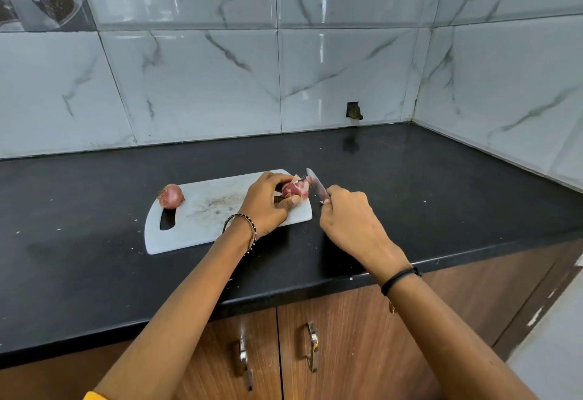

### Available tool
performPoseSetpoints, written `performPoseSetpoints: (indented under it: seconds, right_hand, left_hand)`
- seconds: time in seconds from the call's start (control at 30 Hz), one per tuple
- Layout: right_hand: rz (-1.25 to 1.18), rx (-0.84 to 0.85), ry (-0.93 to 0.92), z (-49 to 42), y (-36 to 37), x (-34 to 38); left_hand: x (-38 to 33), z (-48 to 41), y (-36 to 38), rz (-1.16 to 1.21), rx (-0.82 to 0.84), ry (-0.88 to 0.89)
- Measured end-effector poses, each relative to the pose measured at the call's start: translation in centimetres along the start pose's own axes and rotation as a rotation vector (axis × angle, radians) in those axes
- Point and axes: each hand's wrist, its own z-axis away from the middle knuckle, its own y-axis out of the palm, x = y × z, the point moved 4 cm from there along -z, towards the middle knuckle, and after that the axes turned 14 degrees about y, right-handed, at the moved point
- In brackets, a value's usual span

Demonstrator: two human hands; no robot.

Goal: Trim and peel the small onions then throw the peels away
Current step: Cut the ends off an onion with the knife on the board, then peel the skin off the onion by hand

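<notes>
Fingers [272, 177] of the left hand [268, 207] curl over the top of a small red onion [293, 192], and the thumb is tucked against its near side, so the bulb is pinched just above the right end of the white cutting board [202, 229]. The right hand [347, 219] is folded tight round the handle of a knife [317, 185]. Its blade points up and away and lies against the onion's right end, where a pale flap of peel [298, 177] stands loose. The step in hand looks like catching that loosened skin on the blade and drawing it off. To do it well, the edge should bite only the papery layer, with the pull running along the bulb rather than into it. The left hand can turn the onion a little at a time so each strip comes away clean. The fingertips on top sit close to the blade, so they are best drawn back behind the line of the cut, and the strokes should be short. The peel should drop onto the board, not onto the black countertop [94, 273], where it is easier to gather for the bin. Neither hand is spread at all. The knife handle is hidden inside the right fist, and I cannot tell where that thumb lies. A second onion [170, 196], with its skin on, rests at the board's left end beside the handle slot, well apart from both hands.
</notes>
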Motion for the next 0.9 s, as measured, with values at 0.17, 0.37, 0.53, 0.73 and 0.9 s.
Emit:
performPoseSetpoints:
  seconds: [0.17,0.37,0.53,0.73,0.9]
  right_hand:
    - [-0.042,0.007,0.052,-0.7,0.2,1.6]
    - [-0.165,0.091,0.064,-2.8,2.0,2.6]
    - [-0.155,0.124,0.020,-3.3,3.5,3.9]
    - [-0.133,0.172,-0.032,-3.8,5.1,4.8]
    - [-0.122,0.127,-0.048,-4.4,3.5,3.6]
  left_hand:
    - [0.7,0.1,-1.2,0.094,-0.231,-0.082]
    - [1.7,0.1,-1.7,0.203,-0.335,-0.160]
    - [2.0,0.3,-2.2,0.240,-0.418,-0.190]
    - [2.1,0.2,-2.3,0.304,-0.441,-0.180]
    - [1.7,-0.1,-1.7,0.377,-0.395,-0.142]
